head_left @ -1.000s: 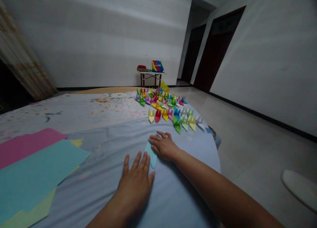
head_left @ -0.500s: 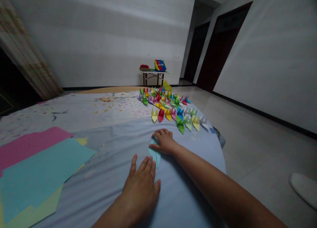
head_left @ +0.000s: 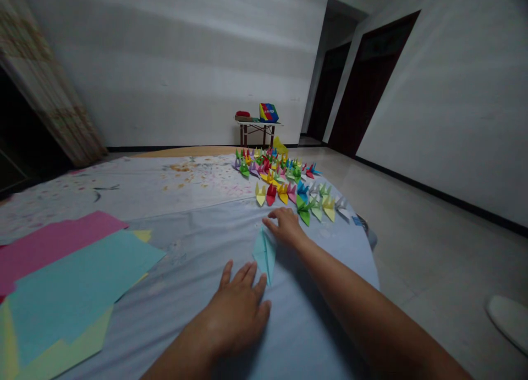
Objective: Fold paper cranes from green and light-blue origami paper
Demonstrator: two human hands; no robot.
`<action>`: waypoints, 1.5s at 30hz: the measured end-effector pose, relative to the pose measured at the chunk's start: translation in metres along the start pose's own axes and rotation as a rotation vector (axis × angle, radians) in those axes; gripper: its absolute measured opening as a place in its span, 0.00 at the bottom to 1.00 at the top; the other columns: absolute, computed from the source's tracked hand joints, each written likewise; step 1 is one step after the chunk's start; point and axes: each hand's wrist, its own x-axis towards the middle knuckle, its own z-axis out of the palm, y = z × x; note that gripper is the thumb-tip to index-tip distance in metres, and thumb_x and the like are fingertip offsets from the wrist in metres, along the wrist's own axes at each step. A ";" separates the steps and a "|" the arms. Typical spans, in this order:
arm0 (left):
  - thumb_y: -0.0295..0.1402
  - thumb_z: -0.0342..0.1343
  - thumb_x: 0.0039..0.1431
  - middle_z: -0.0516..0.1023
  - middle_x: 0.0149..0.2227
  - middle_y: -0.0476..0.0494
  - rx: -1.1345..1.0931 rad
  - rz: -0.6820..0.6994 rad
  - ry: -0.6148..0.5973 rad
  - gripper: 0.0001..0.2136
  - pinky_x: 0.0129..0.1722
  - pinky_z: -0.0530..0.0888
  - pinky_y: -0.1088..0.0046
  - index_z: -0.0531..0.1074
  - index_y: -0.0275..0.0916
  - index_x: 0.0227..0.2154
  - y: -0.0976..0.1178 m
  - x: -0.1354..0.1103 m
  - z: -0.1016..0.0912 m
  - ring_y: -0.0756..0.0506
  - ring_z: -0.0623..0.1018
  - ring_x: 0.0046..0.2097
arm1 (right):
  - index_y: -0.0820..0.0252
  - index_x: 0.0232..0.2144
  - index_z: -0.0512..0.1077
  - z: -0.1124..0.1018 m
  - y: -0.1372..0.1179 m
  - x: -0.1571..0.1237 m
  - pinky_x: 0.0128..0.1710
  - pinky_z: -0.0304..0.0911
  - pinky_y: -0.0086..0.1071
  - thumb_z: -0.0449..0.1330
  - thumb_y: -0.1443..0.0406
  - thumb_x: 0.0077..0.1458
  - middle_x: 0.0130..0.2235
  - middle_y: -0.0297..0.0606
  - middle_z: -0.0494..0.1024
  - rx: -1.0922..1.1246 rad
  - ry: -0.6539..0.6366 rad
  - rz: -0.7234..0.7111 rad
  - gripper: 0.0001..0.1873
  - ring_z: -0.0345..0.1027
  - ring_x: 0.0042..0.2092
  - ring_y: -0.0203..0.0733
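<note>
Folding stage, apparently: left hand [head_left: 239, 307] spread, right hand [head_left: 287, 227] half-curled, neither gripping the blue paper [head_left: 264, 255]; creasing would need pressure

Left hand [head_left: 239, 306] palm down, fingers fanned, at near-left of the folded paper [head_left: 264, 256]. Right hand [head_left: 287, 226] at the paper's far end, fingers loosely bent, gap between them. Right forearm [head_left: 348, 284] bare, slanting up to the paper from near-right.
</note>
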 end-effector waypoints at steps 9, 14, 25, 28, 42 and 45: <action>0.38 0.35 0.61 0.76 0.39 0.40 -0.086 -0.040 0.328 0.19 0.51 0.58 0.55 0.72 0.41 0.37 -0.006 0.018 -0.004 0.42 0.73 0.44 | 0.61 0.29 0.72 0.006 0.013 -0.028 0.28 0.56 0.27 0.60 0.53 0.43 0.28 0.35 0.74 0.271 -0.264 0.000 0.17 0.64 0.30 0.36; 0.42 0.40 0.58 0.76 0.30 0.44 -0.547 -0.266 0.549 0.17 0.34 0.69 0.69 0.67 0.39 0.42 -0.029 0.031 0.006 0.45 0.76 0.32 | 0.63 0.26 0.69 0.013 0.013 -0.026 0.24 0.55 0.24 0.62 0.59 0.42 0.23 0.29 0.68 0.801 -0.275 -0.005 0.12 0.60 0.24 0.30; 0.48 0.47 0.53 0.75 0.33 0.41 -1.681 -0.265 0.546 0.23 0.26 0.71 0.71 0.62 0.36 0.46 -0.044 0.045 0.009 0.46 0.77 0.29 | 0.59 0.26 0.71 -0.006 -0.010 -0.041 0.32 0.61 0.29 0.61 0.66 0.46 0.32 0.36 0.71 0.930 0.185 -0.430 0.02 0.64 0.34 0.36; 0.46 0.48 0.53 0.73 0.39 0.39 -1.532 -0.250 0.721 0.24 0.31 0.71 0.67 0.59 0.39 0.50 -0.045 0.045 0.012 0.44 0.77 0.34 | 0.59 0.27 0.70 -0.009 -0.012 -0.044 0.31 0.60 0.29 0.59 0.68 0.46 0.28 0.34 0.70 0.816 0.305 -0.394 0.01 0.63 0.31 0.35; 0.32 0.56 0.50 0.66 0.53 0.37 -1.295 0.030 0.732 0.26 0.52 0.64 0.63 0.58 0.40 0.53 -0.027 0.050 0.026 0.41 0.69 0.51 | 0.57 0.37 0.70 -0.010 -0.038 -0.058 0.41 0.60 0.33 0.58 0.65 0.49 0.33 0.36 0.73 0.859 0.151 -0.420 0.10 0.66 0.38 0.38; 0.32 0.54 0.52 0.69 0.51 0.39 -1.403 0.055 0.720 0.21 0.53 0.62 0.66 0.63 0.38 0.50 -0.030 0.051 0.020 0.42 0.68 0.52 | 0.59 0.38 0.69 -0.008 -0.037 -0.056 0.40 0.62 0.33 0.55 0.63 0.53 0.34 0.37 0.74 1.094 0.018 -0.314 0.10 0.68 0.38 0.38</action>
